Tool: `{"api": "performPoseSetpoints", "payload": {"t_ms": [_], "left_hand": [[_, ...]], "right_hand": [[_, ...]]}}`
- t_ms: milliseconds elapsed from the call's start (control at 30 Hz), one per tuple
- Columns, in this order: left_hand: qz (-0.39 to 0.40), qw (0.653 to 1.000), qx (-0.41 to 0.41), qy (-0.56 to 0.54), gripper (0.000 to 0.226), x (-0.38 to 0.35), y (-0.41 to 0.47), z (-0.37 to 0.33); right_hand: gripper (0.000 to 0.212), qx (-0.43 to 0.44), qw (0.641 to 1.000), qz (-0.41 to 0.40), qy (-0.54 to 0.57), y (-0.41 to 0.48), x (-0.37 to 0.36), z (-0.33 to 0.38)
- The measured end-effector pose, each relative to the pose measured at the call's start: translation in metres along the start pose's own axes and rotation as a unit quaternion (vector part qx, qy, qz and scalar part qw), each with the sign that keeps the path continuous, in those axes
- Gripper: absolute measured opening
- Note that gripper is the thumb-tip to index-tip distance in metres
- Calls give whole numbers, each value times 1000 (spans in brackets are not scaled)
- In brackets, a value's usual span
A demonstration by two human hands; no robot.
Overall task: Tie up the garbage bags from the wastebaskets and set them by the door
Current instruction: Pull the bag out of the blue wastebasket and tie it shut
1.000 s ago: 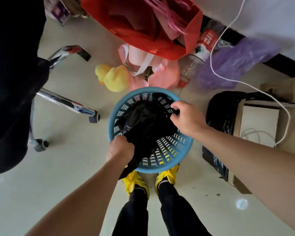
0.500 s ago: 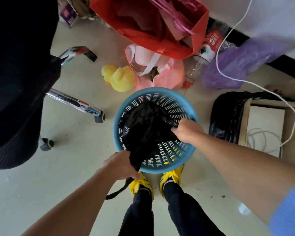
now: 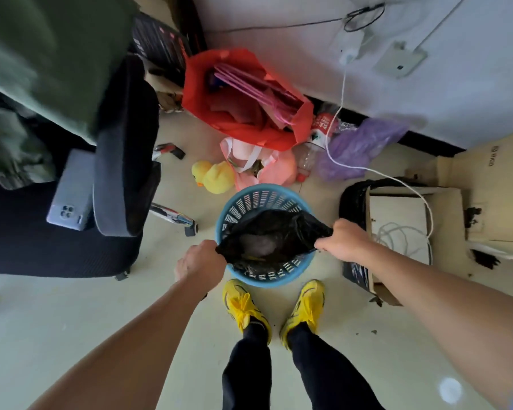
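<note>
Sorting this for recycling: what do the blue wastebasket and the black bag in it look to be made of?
Blue wastebasket: apparently rigid moulded plastic, matte, judging by its uniform colour and slotted lattice walls. Black garbage bag: likely thin plastic film, slightly glossy; it wrinkles and stretches taut between the left hand and right hand.

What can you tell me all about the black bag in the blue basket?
The black garbage bag is thin, crinkly, shiny plastic. It sits inside the round blue wastebasket on the floor, by the yellow shoes. The left hand pinches one edge and the right hand pinches the other, stretching its mouth wide over the near rim. It is open and not tied. Something pale and crumpled shows inside, too dim to name.
</note>
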State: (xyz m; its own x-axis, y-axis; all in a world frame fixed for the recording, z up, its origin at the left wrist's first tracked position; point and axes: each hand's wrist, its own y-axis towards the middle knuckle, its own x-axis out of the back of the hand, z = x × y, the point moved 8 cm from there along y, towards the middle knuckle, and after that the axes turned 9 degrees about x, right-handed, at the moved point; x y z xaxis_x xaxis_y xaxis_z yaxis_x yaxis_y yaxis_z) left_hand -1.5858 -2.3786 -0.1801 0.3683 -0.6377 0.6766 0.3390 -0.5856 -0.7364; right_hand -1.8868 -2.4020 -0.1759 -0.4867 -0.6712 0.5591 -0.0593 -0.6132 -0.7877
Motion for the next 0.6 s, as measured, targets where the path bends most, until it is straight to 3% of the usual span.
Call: {"api": "performPoseSetpoints", "payload": {"t_ms": [267, 600], "left_hand": [[-71, 992, -47, -94, 15, 30, -79, 15], [-65, 970, -18, -233, 16, 0, -192, 91]], "right_hand": [[32, 65, 987, -136, 64, -77, 28, -7], [37, 66, 960, -190, 197, -203, -13, -54]]}}
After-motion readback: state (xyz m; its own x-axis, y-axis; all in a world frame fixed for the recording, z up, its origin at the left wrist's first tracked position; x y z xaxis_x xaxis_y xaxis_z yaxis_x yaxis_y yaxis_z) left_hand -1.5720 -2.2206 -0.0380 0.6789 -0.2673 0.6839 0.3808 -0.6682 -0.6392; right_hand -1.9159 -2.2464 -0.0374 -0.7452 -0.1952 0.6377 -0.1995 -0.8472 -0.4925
